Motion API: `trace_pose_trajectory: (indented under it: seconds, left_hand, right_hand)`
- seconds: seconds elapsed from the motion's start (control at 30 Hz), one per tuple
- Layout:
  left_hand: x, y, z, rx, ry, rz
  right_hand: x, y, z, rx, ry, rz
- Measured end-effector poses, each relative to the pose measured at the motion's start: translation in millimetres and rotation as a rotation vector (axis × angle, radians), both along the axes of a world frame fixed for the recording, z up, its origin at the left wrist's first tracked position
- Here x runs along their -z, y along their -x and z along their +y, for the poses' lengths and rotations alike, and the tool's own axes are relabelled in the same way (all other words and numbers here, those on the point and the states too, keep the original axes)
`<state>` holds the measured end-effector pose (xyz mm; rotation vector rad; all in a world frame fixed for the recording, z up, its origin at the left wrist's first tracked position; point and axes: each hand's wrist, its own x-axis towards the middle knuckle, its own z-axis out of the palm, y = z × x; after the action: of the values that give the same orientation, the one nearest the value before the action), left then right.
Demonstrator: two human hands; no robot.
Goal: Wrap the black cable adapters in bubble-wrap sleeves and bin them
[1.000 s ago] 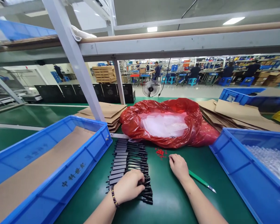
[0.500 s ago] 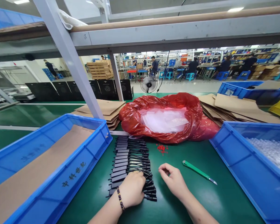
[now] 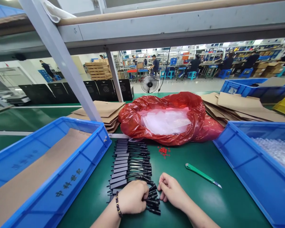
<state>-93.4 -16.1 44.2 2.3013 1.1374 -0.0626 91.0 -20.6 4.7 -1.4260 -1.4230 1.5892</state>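
A row of black cable adapters (image 3: pixel 130 161) lies on the green table, flat bodies to the left and plug ends to the right. My left hand (image 3: pixel 133 197), with a bead bracelet on its wrist, is curled over the nearest adapters and grips their plug ends. My right hand (image 3: pixel 170 191) is beside it, fingers curled, its fingertips pinched at a black plug end (image 3: pixel 154 190) of the same nearest adapters. A small scatter of tiny red caps (image 3: pixel 163 150) lies beyond the hands.
A blue bin (image 3: pixel 85 164) lined with cardboard stands left; another blue bin (image 3: pixel 242 164) with clear parts stands right. A red bag (image 3: pixel 133 122) of clear film lies behind. A green knife (image 3: pixel 200 174) rests on the table. Flat cardboard (image 3: pixel 239 110) is stacked behind.
My right hand came left and toward me from near the red caps to the plug ends beside my left hand. My left hand stayed on the nearest adapters.
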Motion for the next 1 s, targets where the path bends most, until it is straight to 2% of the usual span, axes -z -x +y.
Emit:
trace_pose_trajectory:
  seconds: [0.17,0.23,0.4,0.53,0.67,0.83,1.0]
  left_hand:
    - [-3.2,4,5,-0.03,0.131,-0.108]
    - [-7.1,3,5,-0.068,0.176,-0.146]
    - [-13.2,-1,1,-0.103,0.22,-0.167]
    - [-10.9,-1,2,-0.088,0.159,-0.141]
    - [-11.2,-2,4,-0.066,0.119,-0.18]
    - [-11.4,-6,1,-0.063,0.084,-0.172]
    - [-3.2,-6,1,-0.046,-0.001,-0.112]
  right_hand:
    - [-13.1,4,-5,0.004,0.092,0.314]
    - [-16.1,7,-8,0.018,0.137,0.372]
    - [-11.2,6,-7,0.05,0.086,0.262]
    - [-2.6,2,-1,0.07,0.068,0.084]
    - [3.1,5,1,0.041,0.056,0.016]
    - [4.6,7,1,0.03,0.091,0.005]
    - [0.1,8,-2,0.088,0.145,0.125]
